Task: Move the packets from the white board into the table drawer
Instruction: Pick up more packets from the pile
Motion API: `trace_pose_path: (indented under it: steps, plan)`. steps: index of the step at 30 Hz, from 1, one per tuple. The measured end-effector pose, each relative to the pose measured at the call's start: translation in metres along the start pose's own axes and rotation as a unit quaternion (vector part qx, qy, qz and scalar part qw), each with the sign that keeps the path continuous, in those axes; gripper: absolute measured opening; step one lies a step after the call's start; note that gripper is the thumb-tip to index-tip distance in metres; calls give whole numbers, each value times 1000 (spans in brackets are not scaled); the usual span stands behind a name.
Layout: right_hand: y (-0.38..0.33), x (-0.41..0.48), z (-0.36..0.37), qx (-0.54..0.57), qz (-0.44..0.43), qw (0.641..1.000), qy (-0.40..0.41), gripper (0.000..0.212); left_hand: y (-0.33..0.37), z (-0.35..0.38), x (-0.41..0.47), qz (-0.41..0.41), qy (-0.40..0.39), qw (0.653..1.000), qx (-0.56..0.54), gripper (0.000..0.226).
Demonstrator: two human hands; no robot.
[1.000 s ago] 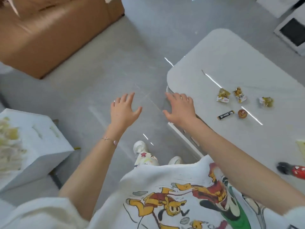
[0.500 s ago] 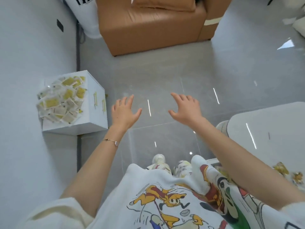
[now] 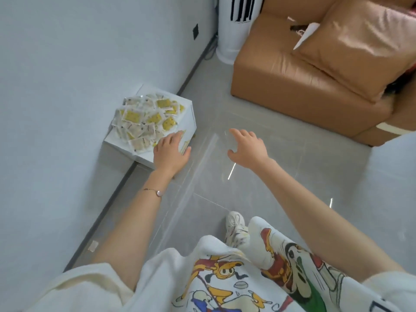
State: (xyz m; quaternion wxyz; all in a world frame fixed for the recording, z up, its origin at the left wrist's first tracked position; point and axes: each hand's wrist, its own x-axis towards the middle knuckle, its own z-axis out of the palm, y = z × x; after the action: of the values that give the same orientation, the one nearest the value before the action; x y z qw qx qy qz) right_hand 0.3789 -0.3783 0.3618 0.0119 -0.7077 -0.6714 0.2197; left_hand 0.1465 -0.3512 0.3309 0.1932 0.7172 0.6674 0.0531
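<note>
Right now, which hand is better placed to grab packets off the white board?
Left: the left hand is open beside the packets on the white board; the right hand hangs over the floor, apart.

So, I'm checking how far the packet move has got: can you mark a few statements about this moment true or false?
The packets lie piled on the white box by the wall. True.
The left hand grips a packet. False: it reaches over the box's near corner, fingers straight, holding nothing.
The right hand is open above the floor. True.
The table drawer is in view. False: no table or drawer shows.
The bracelet is on the right wrist. False: it is on the left wrist.
</note>
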Motion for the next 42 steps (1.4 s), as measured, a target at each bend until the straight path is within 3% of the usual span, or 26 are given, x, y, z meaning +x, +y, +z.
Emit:
trace_pose_path:
  steps: [8, 18, 28, 33, 42]
  plan:
    - [-40, 103, -40, -44, -139, 989, -17, 63, -21, -32, 41, -111, 72, 991, -31, 57]
    - [-111, 244, -46, -86, -225, 969, -53, 60, -91, -39, 120, -188, 188, 963, -52, 50]
    - [-165, 374, -17, -105, -239, 962, -79, 63, -162, -19, 205, -288, 156, 941, -84, 58]
    - [-187, 442, 29, -53, -224, 966, -121, 60, -192, 17, 248, -367, 153, 904, -156, 53]
    - [-164, 563, 216, -46, -202, 952, -225, 73, -275, 182, 317, -503, 187, 798, -273, 57]
